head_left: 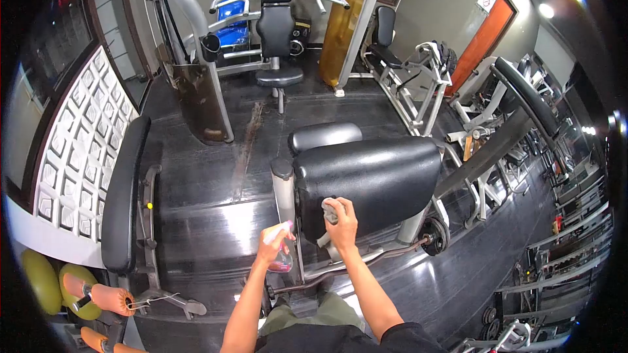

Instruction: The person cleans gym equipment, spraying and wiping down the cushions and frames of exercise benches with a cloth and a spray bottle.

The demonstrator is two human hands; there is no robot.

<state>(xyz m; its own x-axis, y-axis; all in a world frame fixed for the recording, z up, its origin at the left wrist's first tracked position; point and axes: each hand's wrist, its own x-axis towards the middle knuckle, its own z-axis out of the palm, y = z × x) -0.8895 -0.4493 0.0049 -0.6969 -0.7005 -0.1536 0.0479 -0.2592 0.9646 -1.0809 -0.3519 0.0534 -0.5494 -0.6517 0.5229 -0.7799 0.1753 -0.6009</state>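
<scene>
My left hand (273, 242) is wrapped round a spray bottle (282, 261) with a pink and white top and a clear body holding pinkish liquid. It is beside the grey upright post (284, 196) of a padded bench. In my right hand (343, 227) is a bunched grey cloth (330, 212), at the near left part of the large black pad (373, 173). Whether the cloth presses on the pad or is just over it, I cannot tell. A smaller black pad (325, 136) lies beyond the large one.
A curved barbell (392, 253) crosses low in front of my legs. A long black bench (124, 202) stands at left, near orange foam rollers (112, 299) and green exercise balls (75, 287). A seated press machine (276, 33) is ahead; more machines and racks line the right.
</scene>
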